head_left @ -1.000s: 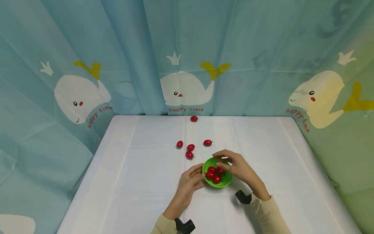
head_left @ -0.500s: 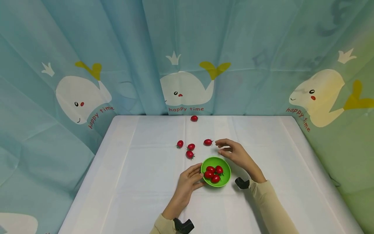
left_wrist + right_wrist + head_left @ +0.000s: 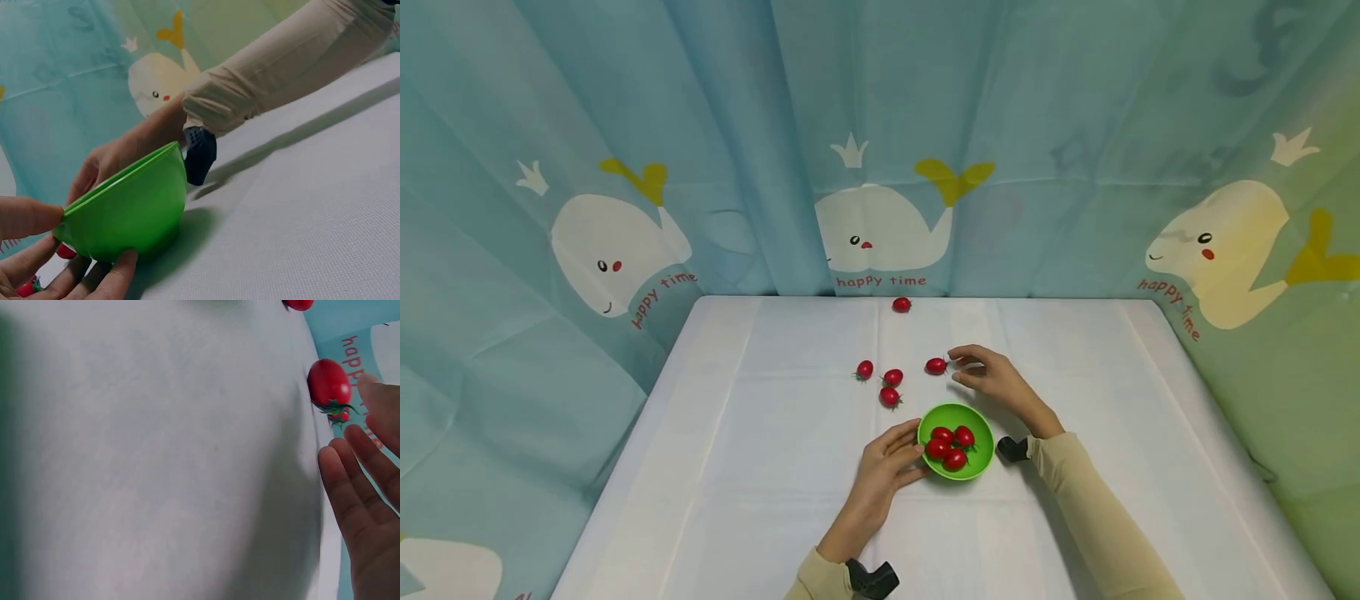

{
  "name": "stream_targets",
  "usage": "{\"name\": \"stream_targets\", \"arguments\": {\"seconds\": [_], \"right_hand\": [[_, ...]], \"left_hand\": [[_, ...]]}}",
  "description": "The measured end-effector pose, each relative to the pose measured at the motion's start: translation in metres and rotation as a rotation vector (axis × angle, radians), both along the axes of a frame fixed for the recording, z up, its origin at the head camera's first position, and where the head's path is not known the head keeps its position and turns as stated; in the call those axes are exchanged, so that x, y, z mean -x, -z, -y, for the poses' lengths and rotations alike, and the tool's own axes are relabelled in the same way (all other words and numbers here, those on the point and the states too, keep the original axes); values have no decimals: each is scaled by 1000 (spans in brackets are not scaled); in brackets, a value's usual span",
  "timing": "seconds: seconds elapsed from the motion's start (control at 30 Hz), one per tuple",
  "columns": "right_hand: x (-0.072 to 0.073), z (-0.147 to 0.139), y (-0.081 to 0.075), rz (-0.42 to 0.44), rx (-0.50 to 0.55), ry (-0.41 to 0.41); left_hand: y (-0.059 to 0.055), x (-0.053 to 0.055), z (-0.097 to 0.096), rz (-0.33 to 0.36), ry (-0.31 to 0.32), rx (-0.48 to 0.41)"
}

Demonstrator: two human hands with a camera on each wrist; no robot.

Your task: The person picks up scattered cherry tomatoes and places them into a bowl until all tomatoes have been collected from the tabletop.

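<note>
A small green bowl (image 3: 955,475) with several red cherry tomatoes (image 3: 955,459) in it stands on the white cloth. My left hand (image 3: 880,467) holds the bowl from its left side. In the left wrist view the thumb (image 3: 31,217) lies at the rim and the other fingers spread along the wall. Beyond the bowl, my right hand (image 3: 996,379) reaches towards a single cherry tomato (image 3: 936,366) with fingers and thumb apart. The right wrist view shows that tomato (image 3: 329,382) just off the fingertips, its green stalk facing the hand, which holds nothing.
Left of the single tomato lie three loose cherry tomatoes, the nearest one (image 3: 890,397) close to the bowl. Another tomato (image 3: 902,305) lies at the far edge of the white table (image 3: 760,467). A blue-green curtain (image 3: 760,167) with whale prints surrounds the table's back and sides.
My right hand has left the bowl, moving away over the table to beside the single tomato; the tomato it touched now lies uncovered in the bowl. My left hand keeps hold of the bowl.
</note>
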State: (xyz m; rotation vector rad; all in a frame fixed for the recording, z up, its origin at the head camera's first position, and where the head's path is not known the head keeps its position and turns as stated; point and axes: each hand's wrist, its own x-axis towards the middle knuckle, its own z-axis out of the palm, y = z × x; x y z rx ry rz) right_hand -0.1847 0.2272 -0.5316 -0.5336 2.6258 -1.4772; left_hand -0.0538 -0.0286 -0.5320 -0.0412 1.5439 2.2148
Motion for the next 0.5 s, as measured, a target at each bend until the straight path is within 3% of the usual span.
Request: {"name": "stream_targets", "arguments": {"seconds": [0.5], "right_hand": [[18, 13, 4, -8, -62, -15]], "left_hand": [[2, 1, 1, 9, -1, 8]]}}
